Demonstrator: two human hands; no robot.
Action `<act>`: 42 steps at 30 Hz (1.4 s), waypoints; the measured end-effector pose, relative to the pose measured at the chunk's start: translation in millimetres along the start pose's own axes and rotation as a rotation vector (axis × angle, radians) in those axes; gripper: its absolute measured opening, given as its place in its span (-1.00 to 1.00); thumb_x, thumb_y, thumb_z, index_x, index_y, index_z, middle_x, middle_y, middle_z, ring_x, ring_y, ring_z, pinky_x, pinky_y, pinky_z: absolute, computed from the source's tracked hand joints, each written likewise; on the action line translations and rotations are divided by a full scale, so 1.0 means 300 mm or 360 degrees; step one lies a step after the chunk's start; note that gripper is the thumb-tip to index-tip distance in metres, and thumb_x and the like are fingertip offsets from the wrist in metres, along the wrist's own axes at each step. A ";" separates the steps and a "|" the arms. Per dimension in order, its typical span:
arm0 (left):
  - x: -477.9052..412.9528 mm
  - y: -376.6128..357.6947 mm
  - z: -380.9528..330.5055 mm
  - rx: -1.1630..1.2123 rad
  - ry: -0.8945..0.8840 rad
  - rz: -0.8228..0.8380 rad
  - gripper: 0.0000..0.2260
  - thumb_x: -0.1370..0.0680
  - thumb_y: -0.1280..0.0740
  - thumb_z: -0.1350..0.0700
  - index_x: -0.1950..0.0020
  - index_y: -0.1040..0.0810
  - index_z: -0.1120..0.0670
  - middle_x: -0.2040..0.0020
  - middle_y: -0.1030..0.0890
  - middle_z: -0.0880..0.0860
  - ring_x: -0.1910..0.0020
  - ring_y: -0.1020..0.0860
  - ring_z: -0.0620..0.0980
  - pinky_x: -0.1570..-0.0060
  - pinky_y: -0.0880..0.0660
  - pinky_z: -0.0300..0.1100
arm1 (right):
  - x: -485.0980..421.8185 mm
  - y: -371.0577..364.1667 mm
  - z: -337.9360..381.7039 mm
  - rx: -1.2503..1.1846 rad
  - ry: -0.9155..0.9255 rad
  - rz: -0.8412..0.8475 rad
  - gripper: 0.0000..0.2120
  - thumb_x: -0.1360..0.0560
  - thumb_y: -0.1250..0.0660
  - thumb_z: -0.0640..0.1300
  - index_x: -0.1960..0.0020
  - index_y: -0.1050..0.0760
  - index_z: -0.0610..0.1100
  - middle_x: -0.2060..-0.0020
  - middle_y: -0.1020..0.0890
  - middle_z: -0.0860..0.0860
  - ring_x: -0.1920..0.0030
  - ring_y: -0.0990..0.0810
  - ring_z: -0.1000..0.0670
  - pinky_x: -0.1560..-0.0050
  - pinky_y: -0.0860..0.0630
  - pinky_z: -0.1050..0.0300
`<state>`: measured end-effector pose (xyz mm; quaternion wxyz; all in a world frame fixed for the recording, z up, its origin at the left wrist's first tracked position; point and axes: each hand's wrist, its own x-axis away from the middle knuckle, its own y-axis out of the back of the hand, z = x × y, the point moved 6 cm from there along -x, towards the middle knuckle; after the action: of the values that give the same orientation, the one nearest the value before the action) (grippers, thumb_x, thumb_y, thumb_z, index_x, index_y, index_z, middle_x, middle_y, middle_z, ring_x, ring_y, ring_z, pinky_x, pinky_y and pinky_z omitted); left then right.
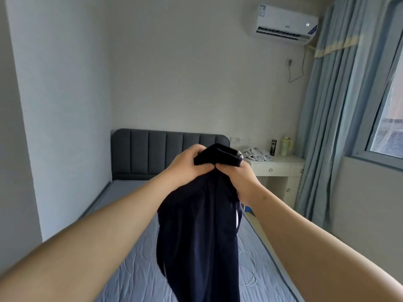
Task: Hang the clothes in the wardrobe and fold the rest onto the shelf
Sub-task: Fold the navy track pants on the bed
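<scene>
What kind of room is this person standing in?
Most likely a bedroom: a bed with a padded grey headboard, a white bedside table beside it, and blue curtains at the window. The left hand and right hand hold a dark garment.

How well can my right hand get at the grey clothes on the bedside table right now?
Probably not: the right hand grips the dark garment with the left hand, and the grey clothes lie on the bedside table farther off.

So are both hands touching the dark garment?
Touching. The head view shows the left hand and right hand both gripping the dark garment at its top.
</scene>
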<state>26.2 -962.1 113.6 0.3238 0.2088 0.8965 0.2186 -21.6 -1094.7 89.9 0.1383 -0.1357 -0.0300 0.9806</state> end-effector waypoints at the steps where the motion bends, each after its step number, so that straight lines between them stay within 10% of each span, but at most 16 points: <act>1: 0.006 -0.013 0.008 -0.0033 0.0050 0.0144 -0.69 -0.42 -0.44 0.02 -0.03 -0.39 -0.23 0.00 -0.53 -0.20 0.00 -0.51 -0.25 0.04 -0.44 -0.30 | -0.010 0.003 0.015 -0.0070 0.0004 -0.0058 -0.88 -0.48 -0.35 -0.28 0.09 -0.57 -0.08 0.22 -0.67 -0.04 0.22 -0.66 0.01 0.27 -0.59 0.15; 5: 0.025 0.006 0.092 -0.0300 0.0361 0.0310 -0.57 -0.40 -0.45 0.08 -0.19 -0.36 -0.06 -0.03 -0.53 -0.10 -0.04 -0.52 -0.09 -0.03 -0.49 -0.18 | -0.052 0.024 0.078 -0.0229 0.0058 -0.0247 -0.87 -0.48 -0.34 -0.26 0.07 -0.56 -0.05 0.16 -0.65 -0.05 0.13 -0.63 -0.04 0.22 -0.58 0.10; 20: -0.158 0.516 -0.261 -0.0189 -0.0082 -0.1146 -0.97 -0.51 -0.31 0.08 0.09 -0.47 0.00 0.24 -0.48 -0.12 0.28 -0.45 -0.17 0.27 -0.43 -0.23 | -0.196 -0.073 0.517 -0.0513 0.0606 -0.0101 -0.89 -0.49 -0.36 -0.18 0.09 -0.55 0.03 0.13 -0.67 0.02 0.02 -0.65 -0.03 0.02 -0.61 0.02; 27: -0.076 0.479 -0.101 -0.1036 0.0514 -0.0249 -0.93 -0.48 -0.38 0.18 0.07 -0.58 0.16 0.26 -0.50 0.08 0.27 -0.45 0.02 0.44 -0.40 -0.23 | -0.208 0.049 0.272 0.0252 0.0205 -0.0124 -0.88 -0.46 -0.37 -0.29 0.15 -0.53 -0.09 0.13 -0.64 -0.08 0.17 -0.62 -0.04 0.20 -0.59 0.14; 31: -0.016 0.439 -0.011 -0.0834 0.0710 0.0012 -0.93 -0.48 -0.40 0.16 0.13 -0.56 0.15 0.36 -0.47 0.02 0.38 -0.42 -0.03 0.47 -0.32 -0.30 | -0.184 0.090 0.141 0.0452 -0.0011 -0.0032 -0.93 -0.43 -0.42 -0.27 0.15 -0.56 -0.14 0.11 -0.66 -0.12 0.10 -0.63 -0.10 -0.03 -0.56 -0.01; 42: 0.113 0.360 0.130 0.0054 0.1116 0.0293 -0.84 -0.47 -0.39 0.04 0.19 -0.64 0.13 0.21 -0.69 0.08 0.27 -0.64 -0.01 0.03 -0.56 -0.09 | -0.094 0.129 0.029 0.0164 -0.0557 0.0035 -0.70 -0.44 -0.41 0.04 0.05 -0.58 -0.20 0.18 -0.70 -0.12 0.13 -0.65 -0.10 0.22 -0.55 0.05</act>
<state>53.7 -846.3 126.7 -0.0278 0.2062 0.9341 0.2902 -8.0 -1140.0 101.8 0.1268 0.0439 -0.0018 0.9910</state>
